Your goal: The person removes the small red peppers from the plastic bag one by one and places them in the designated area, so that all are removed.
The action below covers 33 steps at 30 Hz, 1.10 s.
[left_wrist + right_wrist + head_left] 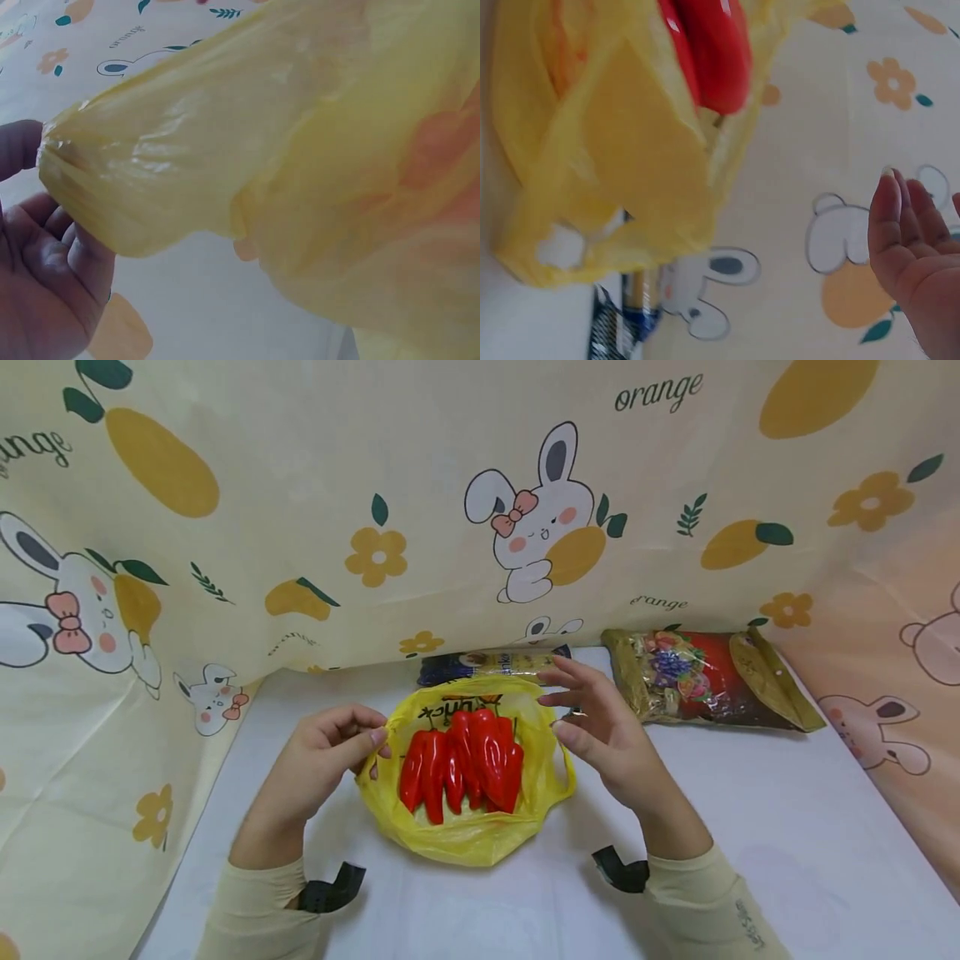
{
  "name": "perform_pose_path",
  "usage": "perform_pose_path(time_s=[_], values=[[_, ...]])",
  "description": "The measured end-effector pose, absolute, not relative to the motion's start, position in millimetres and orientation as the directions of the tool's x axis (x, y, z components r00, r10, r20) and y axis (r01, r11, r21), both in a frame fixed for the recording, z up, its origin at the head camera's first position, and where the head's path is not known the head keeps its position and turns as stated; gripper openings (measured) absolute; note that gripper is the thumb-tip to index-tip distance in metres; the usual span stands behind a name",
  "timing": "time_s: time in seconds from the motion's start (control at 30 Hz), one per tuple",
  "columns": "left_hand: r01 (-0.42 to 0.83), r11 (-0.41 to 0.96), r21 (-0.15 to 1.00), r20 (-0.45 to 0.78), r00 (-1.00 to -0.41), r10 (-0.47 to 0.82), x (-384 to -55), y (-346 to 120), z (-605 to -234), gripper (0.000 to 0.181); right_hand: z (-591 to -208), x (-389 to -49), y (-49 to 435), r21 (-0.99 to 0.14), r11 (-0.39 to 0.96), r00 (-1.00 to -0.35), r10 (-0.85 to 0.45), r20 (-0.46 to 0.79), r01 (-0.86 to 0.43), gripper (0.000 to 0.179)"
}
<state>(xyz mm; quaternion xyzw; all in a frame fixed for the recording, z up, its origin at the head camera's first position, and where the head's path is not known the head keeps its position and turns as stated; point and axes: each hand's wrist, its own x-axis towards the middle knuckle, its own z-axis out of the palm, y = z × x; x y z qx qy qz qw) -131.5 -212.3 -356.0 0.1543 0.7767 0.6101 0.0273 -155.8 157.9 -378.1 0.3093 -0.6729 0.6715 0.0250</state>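
Note:
A yellow plastic bag (468,847) lies on the white table with its mouth spread wide. Inside it sit several glossy red peppers (489,760), side by side. My left hand (318,760) pinches the bag's left edge between thumb and fingers; in the left wrist view the plastic is drawn taut from that pinch. Beside the bag's right edge my right hand (607,739) is raised with fingers spread and slightly bent. The right wrist view shows a gap between this hand (922,259) and the bag, whose handle loop hangs loose.
Behind the bag lies a long blue and gold packet (502,662), partly hidden. To its right rests a larger gold and red packet (705,681) with fruit pictures. A printed cloth (435,460) rises at the back and along both sides of the table.

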Motion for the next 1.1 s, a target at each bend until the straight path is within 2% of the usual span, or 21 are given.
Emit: perform_pose_path(time_s=[0.2, 0.33, 0.47, 0.83, 1.1], values=[[0.240, 0.169, 0.956, 0.197, -0.951, 0.240, -132.5, -208.3, -358.0, 0.014, -390.3, -158.1, 139.1, -0.921, -0.004, -0.846, -0.393, 0.360, -0.389, 0.070], [0.236, 0.165, 0.958, 0.193, -0.952, 0.238, -132.8, -206.4, -359.1, 0.013, -400.6, -158.9, 126.7, -0.938, 0.096, -0.880, -0.389, 0.273, -0.333, 0.070], [0.220, 0.171, 0.960, 0.178, -0.956, 0.231, -131.8, -205.8, -359.2, 0.014, -408.5, -158.4, 116.9, -0.949, 0.137, -0.894, -0.395, 0.210, -0.283, 0.070], [0.213, 0.183, 0.960, 0.168, -0.958, 0.234, -131.5, -205.5, -359.3, 0.017, -424.9, -159.8, 101.3, -0.940, 0.221, -0.911, -0.378, 0.164, -0.260, 0.070], [0.212, 0.183, 0.960, 0.165, -0.956, 0.242, -132.1, -205.6, -361.2, 0.017, -431.7, -157.8, 90.8, -0.902, 0.380, -0.944, -0.320, 0.079, -0.205, 0.067]])
